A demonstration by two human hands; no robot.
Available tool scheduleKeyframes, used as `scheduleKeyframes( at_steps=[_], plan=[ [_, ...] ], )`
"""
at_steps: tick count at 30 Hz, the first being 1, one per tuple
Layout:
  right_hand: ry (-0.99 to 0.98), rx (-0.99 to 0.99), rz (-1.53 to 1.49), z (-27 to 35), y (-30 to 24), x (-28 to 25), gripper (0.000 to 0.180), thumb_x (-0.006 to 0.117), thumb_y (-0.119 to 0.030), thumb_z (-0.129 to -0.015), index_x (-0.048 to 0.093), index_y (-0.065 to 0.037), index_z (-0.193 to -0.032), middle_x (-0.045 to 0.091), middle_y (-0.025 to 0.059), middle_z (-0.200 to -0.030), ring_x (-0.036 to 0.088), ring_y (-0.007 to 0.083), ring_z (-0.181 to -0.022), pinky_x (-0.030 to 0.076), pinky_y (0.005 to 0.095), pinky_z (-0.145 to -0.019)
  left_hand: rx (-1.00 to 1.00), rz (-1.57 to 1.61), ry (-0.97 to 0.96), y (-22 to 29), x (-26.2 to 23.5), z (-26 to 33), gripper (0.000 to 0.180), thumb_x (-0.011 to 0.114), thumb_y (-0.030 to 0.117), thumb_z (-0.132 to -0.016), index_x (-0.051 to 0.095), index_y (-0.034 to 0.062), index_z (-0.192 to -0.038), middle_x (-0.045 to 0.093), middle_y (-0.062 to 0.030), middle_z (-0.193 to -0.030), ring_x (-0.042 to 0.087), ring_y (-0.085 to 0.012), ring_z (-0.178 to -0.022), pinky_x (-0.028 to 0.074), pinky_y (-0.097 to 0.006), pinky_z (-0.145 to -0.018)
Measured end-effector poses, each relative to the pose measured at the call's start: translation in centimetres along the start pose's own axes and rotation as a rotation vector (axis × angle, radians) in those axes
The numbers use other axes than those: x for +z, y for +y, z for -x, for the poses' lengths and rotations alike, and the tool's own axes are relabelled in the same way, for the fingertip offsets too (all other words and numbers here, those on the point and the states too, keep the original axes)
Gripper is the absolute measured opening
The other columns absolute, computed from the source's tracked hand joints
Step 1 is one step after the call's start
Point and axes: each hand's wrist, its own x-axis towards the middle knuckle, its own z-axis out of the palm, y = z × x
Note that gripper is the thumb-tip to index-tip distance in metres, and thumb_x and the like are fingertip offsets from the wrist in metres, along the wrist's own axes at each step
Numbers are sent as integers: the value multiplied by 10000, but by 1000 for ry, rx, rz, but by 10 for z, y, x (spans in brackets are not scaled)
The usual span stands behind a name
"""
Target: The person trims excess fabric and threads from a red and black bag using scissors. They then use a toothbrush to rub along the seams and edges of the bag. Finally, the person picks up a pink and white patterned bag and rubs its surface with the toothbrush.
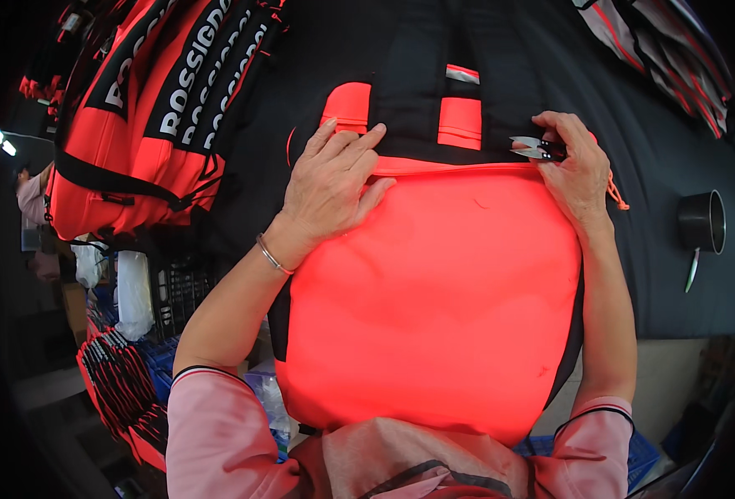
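On the black table (pixel 675 274) lies a bag (pixel 434 316); left hand (pixel 330 187) spread flat on it, right hand (pixel 575 166) at its zip edge pinching snips (pixel 534 149).

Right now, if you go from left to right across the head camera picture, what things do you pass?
Stack of red-and-black bags → left hand flat on the bright red bag → right hand holding small thread snips → black metal cup.

bag (pixel 434 308) neon orange-red, black straps; snips (pixel 532 148) silver; table (pixel 675 150) black; sleeves (pixel 217 432) pink, black trim; cup (pixel 702 221) black
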Motion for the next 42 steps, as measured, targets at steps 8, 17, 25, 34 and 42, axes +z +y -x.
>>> scheduleKeyframes(
  at_steps=[8,17,25,34,42],
  plan=[
    [-13,28,-61,0,3,1,363,743,20,-709,648,-84,-1043,630,27,-868,639,171,-777,520,296,-690,-11,101,32,-2,-1,4,225,762,231,-805,618,77,-727,604,-37,-706,630,-211,-805,429,-466,-1080],
    [-107,277,-117,-18,-4,-4,181,773,-85,-799,673,-52,-948,641,41,-769,612,158,-710,482,302,-672,-35,105,127,-1,10,5,206,635,197,-923,638,47,-782,691,-82,-869,642,-250,-910,426,-468,-1073],
    [10,263,122,-76,-28,5,265,721,-288,-887,693,-72,-1037,716,99,-894,679,273,-824,514,397,-752,-135,57,46,6,11,1,283,595,209,-943,722,-19,-1052,725,-80,-934,647,-250,-969,405,-458,-1092],
    [-49,557,-101,-96,18,33,538,774,-357,-828,679,32,-1187,714,234,-1111,697,345,-1049,528,386,-911,-14,165,115,17,6,0,196,686,184,-881,742,99,-1048,728,-29,-970,649,-200,-966,365,-500,-1128],
    [-157,557,-366,-89,31,28,552,784,-240,-835,620,79,-1255,714,180,-1093,695,231,-971,522,320,-884,17,377,64,32,3,20,239,798,190,-779,738,103,-993,668,-12,-793,607,-198,-737,445,-421,-964]
  ],
)
